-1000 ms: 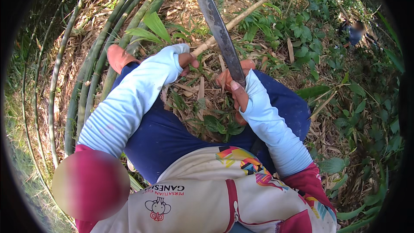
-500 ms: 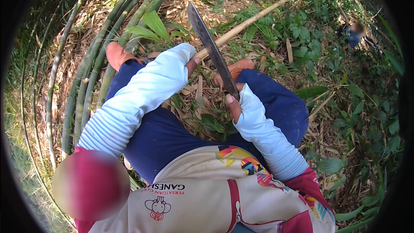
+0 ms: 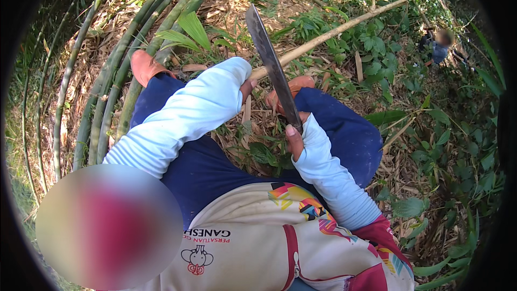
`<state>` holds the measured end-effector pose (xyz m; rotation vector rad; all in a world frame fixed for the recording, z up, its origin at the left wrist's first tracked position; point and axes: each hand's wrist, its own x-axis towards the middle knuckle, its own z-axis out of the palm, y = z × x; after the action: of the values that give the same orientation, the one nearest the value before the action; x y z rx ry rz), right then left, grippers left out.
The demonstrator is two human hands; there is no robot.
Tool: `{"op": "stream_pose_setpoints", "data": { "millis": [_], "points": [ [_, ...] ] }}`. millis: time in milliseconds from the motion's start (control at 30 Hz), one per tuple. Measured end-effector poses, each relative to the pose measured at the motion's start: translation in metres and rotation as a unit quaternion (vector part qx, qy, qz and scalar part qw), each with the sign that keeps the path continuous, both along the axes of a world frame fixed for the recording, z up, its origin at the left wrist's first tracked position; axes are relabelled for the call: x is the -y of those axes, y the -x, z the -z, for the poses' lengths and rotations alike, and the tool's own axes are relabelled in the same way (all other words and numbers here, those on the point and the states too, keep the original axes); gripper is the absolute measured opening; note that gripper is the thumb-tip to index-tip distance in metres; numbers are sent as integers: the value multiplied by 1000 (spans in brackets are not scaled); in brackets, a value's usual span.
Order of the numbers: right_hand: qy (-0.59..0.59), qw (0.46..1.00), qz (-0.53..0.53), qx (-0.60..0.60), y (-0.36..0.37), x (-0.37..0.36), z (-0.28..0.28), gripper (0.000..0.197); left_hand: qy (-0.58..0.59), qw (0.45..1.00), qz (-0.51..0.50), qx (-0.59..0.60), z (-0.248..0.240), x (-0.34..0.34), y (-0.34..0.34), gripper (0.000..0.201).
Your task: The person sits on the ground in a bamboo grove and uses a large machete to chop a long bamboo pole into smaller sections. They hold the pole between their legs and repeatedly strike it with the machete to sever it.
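My right hand (image 3: 295, 140) is closed around the lower end of a machete (image 3: 273, 67); its handle is hidden in my grip. The long dark blade points up and slightly left, passing in front of a pale wooden pole (image 3: 344, 26). My left hand (image 3: 247, 89) grips the near end of that pole, its fingers partly hidden by the light blue sleeve. From there the pole slants away to the far right. Whether blade and pole touch, I cannot tell.
Green bamboo stalks (image 3: 116, 70) curve along the left. My orange-brown boots (image 3: 144, 68) stand apart among dry leaves, with a low green plant (image 3: 263, 153) between my legs. Leafy plants (image 3: 441, 129) grow on the right. Another person (image 3: 439, 49) is at the far right.
My left hand and the pole have moved a little to the right, the far end swinging right and down. The machete has shifted slightly right with my right hand and stands a bit steeper.
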<state>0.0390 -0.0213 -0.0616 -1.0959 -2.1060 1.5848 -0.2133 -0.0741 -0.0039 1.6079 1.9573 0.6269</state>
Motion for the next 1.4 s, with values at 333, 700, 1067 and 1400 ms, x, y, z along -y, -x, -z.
{"op": "stream_pose_setpoints", "data": {
  "millis": [333, 700, 1067, 1400],
  "points": [
    [11, 1000, 1, 9, -7, 3, 3, 30, 5, 1000, 8, -3, 4, 0, 3, 23],
    [-21, 996, -17, 81, -4, 5, -9, 27, -6, 1000, -10, -15, 4, 1, -5, 22],
    [-64, 985, -28, 156, 5, 0, 7, 38, 62, 991, -63, -97, 98, 4, 6, 28],
    [-47, 994, -59, 80, 32, -31, 18, 34, 50, 994, 19, -99, 48, -8, -3, 20]
  ]
}}
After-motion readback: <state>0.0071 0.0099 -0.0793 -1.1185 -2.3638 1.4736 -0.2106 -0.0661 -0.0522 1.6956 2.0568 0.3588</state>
